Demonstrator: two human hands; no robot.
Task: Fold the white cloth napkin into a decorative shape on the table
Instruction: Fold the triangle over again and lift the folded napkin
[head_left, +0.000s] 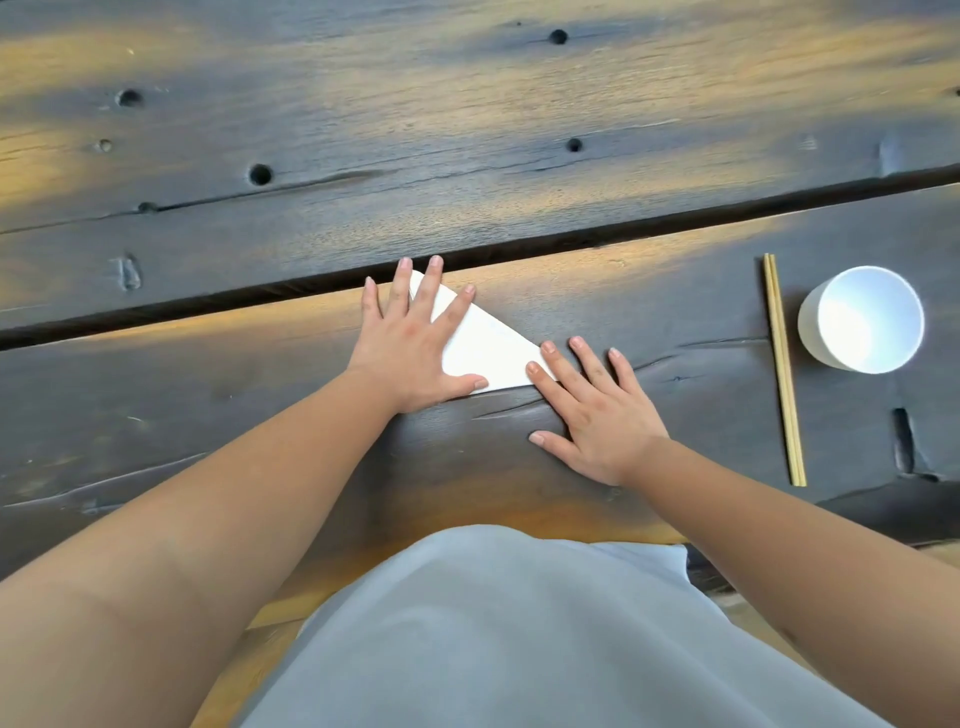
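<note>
The white napkin (485, 349) lies flat on the dark wooden table (519, 182), folded into a triangle with one tip pointing away from me and another to the right. My left hand (410, 348) rests flat on its left part with fingers spread, covering that side. My right hand (592, 405) lies flat on the table beside the napkin's right corner, and its index and middle fingertips touch that corner. Neither hand grips anything.
A pair of wooden chopsticks (783, 369) lies lengthwise to the right of my right hand. Beyond them stands a white cup (862, 319). A dark gap between planks (208, 306) runs across the table just behind the napkin. Grey clothing (493, 634) fills the bottom.
</note>
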